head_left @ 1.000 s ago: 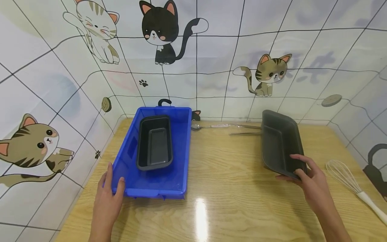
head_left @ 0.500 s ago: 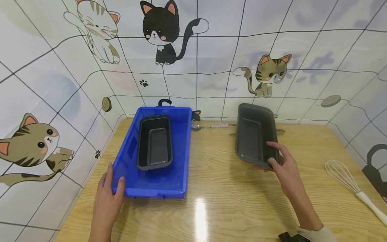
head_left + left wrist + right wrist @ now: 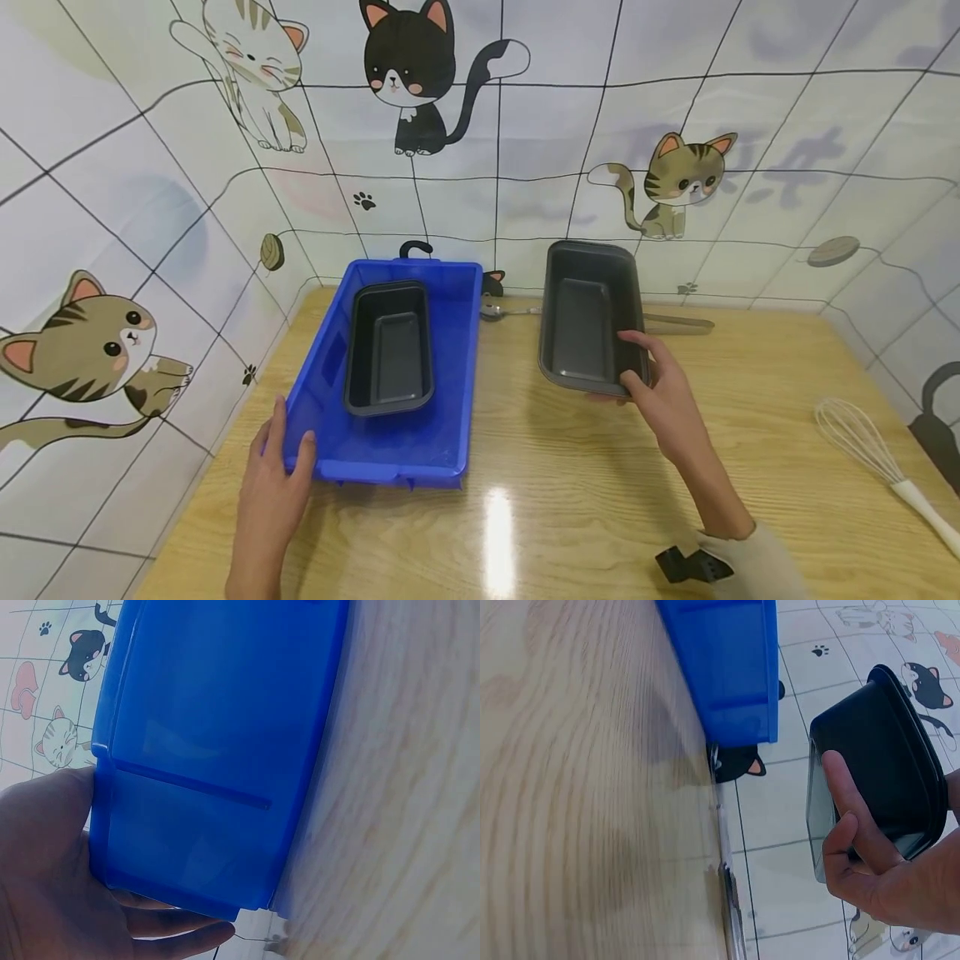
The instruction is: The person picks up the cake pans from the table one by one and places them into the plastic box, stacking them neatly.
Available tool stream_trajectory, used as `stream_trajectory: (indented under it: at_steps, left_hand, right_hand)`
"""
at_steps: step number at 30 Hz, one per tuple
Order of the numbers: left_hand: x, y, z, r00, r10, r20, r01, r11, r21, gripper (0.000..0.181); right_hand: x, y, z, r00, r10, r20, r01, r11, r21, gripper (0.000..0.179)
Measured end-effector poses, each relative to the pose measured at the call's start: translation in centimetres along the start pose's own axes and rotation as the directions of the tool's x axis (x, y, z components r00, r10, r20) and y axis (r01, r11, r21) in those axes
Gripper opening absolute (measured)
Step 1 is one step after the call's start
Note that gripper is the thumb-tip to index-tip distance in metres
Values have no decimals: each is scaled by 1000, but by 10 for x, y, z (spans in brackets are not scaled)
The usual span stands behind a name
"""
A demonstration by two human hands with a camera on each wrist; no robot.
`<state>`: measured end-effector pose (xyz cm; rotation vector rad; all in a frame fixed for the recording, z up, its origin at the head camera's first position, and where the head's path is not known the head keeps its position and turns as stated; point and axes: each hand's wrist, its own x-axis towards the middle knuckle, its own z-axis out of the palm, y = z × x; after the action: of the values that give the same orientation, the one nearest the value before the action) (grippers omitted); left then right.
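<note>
My right hand (image 3: 667,404) grips a dark loaf pan (image 3: 581,325) by its near right corner, thumb and a finger over the rim. That pan is raised over the table and tilted, its inside toward me. In the right wrist view, fingers (image 3: 847,795) lie against the pan's dark outside. A second dark loaf pan (image 3: 395,354) sits in the blue tray (image 3: 442,454) to the left. My left hand (image 3: 273,492) holds the tray's near left corner, thumb at the front rim and the other fingers along the outer side (image 3: 172,922).
Along the back wall lie a spoon (image 3: 492,312) and a flat metal utensil (image 3: 678,321), partly hidden behind the raised pan. A whisk (image 3: 862,442) with a white handle lies at the right. Cat-printed sheeting (image 3: 555,125) covers the walls behind the wooden table (image 3: 570,517).
My right hand has carried the loaf pan leftward, toward the blue tray, uncovering the right end of the flat metal utensil. My left hand stays at the tray corner; the view has shifted slightly.
</note>
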<state>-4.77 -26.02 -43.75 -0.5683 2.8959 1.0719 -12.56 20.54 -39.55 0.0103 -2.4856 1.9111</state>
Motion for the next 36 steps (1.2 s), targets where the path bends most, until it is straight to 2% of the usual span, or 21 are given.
stream_trajectory:
  at_steps: [7, 15, 22, 28, 31, 36]
  left_hand:
    - [0, 2, 0, 1000, -4, 2, 4, 1000, 2, 77]
    - [1, 2, 0, 1000, -5, 1, 5, 1000, -3, 77]
    - [1, 0, 1, 1000, -7, 6, 7, 1000, -6, 77]
    - [1, -1, 0, 1000, 0, -1, 0, 1000, -10, 77]
    - [1, -1, 0, 1000, 5, -2, -5, 1000, -13, 77]
    - [0, -1, -1, 1000, 15, 0, -15, 1000, -17, 78]
  right_hand:
    - [11, -11, 25, 999, 13, 44, -14, 1000, 2, 62]
    - [18, -16, 49, 989, -30, 146, 1, 981, 195, 58]
    - [20, -23, 68, 991, -10, 135, -17, 980, 197, 58]
    - [21, -23, 83, 987, 19, 160, -54, 975, 217, 59]
    - [21, -22, 88, 988, 10, 155, -44, 976, 214, 59]
    - [22, -24, 96, 981, -19, 192, -37, 958, 284, 59]
